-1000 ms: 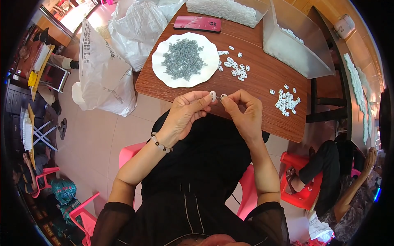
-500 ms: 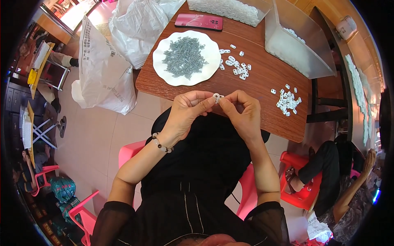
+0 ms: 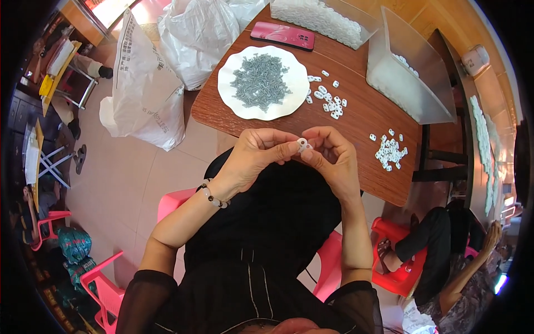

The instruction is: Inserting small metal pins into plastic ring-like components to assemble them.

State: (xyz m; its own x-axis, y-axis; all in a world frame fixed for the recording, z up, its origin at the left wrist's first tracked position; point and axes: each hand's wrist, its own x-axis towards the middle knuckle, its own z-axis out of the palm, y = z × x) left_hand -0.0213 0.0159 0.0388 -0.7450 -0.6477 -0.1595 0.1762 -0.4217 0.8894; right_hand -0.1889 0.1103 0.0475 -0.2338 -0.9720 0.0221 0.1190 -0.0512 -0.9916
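Note:
Just off the table's near edge, my two hands meet over my lap. My left hand (image 3: 257, 157) pinches a small white plastic piece with two holes (image 3: 303, 145) between thumb and fingers. From the other side my right hand (image 3: 335, 161) grips the same piece, or one joined to it; the fingertips hide which. Beyond them on the brown table (image 3: 222, 118), a scalloped white plate (image 3: 228, 103) holds a heap of small grey pins (image 3: 258, 80). Loose white pieces (image 3: 335, 106) are scattered right of the plate, and a second pile of white pieces (image 3: 391, 152) lies near the right edge.
A pink phone (image 3: 282, 36) lies behind the plate. Two clear bins (image 3: 409, 92) with white pieces stand at the back and right. White sacks (image 3: 147, 94) rest on the floor to the left. Another person's leg (image 3: 414, 239) and a red stool (image 3: 409, 278) are at the right.
The view has shifted slightly. The white piece between my fingers has turned and shows its two holes more plainly; my hands stay together in front of the table.

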